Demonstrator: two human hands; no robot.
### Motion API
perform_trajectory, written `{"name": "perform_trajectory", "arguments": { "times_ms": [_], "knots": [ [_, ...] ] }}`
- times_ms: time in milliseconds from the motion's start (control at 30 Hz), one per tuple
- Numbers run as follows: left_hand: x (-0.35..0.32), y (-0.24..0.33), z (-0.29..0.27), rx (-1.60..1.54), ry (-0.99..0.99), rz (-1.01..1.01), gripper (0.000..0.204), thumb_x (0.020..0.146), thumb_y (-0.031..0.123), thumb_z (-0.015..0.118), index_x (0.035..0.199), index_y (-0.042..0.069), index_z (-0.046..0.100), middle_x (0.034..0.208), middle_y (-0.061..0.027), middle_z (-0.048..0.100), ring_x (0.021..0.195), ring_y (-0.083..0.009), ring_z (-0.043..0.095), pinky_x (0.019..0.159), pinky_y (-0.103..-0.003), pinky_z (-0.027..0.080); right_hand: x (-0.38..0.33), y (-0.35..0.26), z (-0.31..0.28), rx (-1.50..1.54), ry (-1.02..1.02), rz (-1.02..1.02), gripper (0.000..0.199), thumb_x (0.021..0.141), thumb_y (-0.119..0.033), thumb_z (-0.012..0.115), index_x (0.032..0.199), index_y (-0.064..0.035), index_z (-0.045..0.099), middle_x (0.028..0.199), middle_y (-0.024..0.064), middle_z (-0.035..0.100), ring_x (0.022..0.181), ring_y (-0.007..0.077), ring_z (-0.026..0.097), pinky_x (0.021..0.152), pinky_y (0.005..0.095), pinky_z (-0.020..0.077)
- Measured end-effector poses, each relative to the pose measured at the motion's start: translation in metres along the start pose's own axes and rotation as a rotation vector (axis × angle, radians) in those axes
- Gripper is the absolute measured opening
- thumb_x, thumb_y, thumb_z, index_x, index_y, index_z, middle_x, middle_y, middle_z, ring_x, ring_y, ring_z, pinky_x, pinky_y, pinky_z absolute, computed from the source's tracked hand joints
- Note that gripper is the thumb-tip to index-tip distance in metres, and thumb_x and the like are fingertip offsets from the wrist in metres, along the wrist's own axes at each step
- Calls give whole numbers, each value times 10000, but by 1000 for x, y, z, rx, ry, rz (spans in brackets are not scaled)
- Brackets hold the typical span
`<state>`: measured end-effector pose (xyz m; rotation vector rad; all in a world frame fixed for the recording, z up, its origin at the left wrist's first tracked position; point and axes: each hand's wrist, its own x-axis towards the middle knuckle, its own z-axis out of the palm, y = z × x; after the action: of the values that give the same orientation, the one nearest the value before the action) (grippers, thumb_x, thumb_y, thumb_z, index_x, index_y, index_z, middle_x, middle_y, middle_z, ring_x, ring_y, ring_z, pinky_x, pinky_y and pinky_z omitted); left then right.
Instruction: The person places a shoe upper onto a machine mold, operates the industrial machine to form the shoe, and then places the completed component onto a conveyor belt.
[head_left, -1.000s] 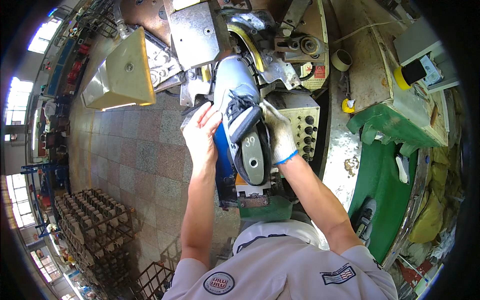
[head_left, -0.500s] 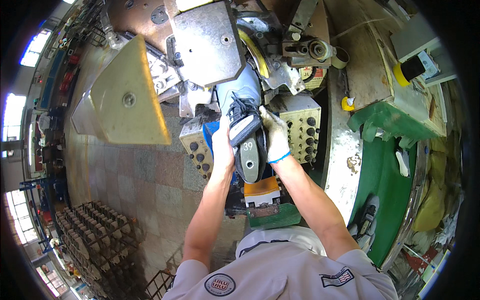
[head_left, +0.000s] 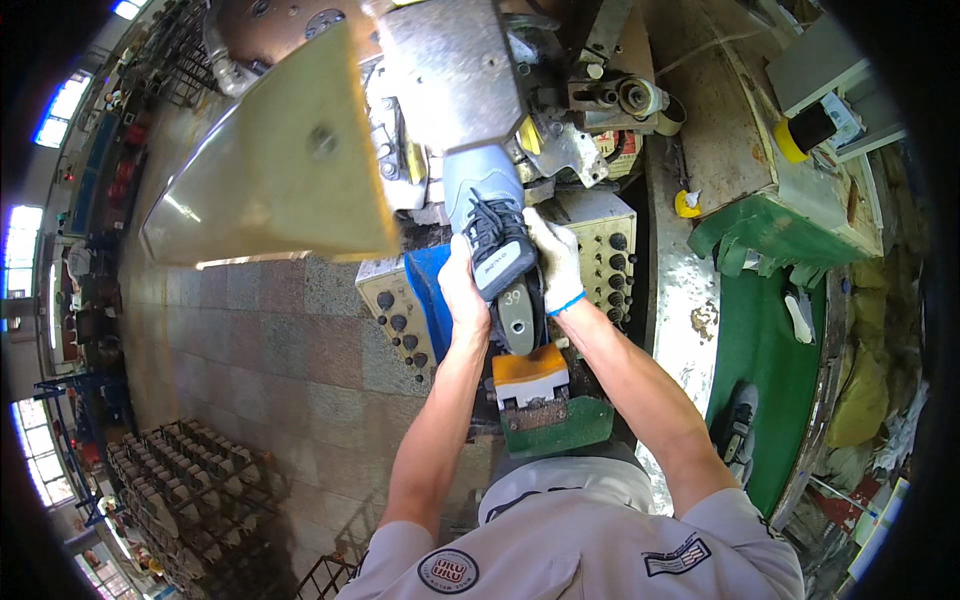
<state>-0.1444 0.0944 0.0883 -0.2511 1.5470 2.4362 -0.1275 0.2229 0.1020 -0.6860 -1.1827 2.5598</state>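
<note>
A grey-blue shoe upper [head_left: 486, 185] with dark laces sits on a grey shoe last [head_left: 516, 318], its toe end under the metal plate [head_left: 450, 75] of a machine. The heel end points toward me, the tongue lies folded back over the laces. My left hand [head_left: 466, 285] grips the upper's left side. On the other side my right hand [head_left: 554, 258], in a white glove with a blue cuff, holds it too. Both hands' fingertips are partly hidden by the shoe. Just below the heel is an orange-topped pad [head_left: 528, 366] on a bracket.
A large pale wedge-shaped cover [head_left: 270, 170] hangs at the left of the machine head. Control boxes with black knobs [head_left: 617, 270] flank the shoe. To the right runs a green-lined trough [head_left: 760, 370] holding shoes [head_left: 738, 425]. A rack [head_left: 190, 480] stands at lower left.
The pale cover and the metal plate have shifted right in the picture, and yellow pieces now show on both sides of the toe. The heel end sits closer to the orange pad; both hands keep their hold.
</note>
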Motion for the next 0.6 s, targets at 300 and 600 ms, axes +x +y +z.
{"name": "perform_trajectory", "arguments": {
  "times_ms": [300,600],
  "knots": [
    [-107,-94,-115,1078,174,-159,875,839,454,718,1461,-64,388,1301,-323,585,1209,-464,569,1007,-464,464,-84,-54,-124,226,-99,-86,520,1055,-273,294,1409,90,414,1371,261,538,1176,407,615,892,486,579],
    [-131,-167,-130,1086,195,-67,645,740,177,746,1282,-88,519,958,-300,692,843,-466,680,781,-499,539,-165,-85,-160,14,143,-64,482,1031,-180,485,1383,144,422,1266,303,590,1049,402,672,751,459,620]
  ]
}}
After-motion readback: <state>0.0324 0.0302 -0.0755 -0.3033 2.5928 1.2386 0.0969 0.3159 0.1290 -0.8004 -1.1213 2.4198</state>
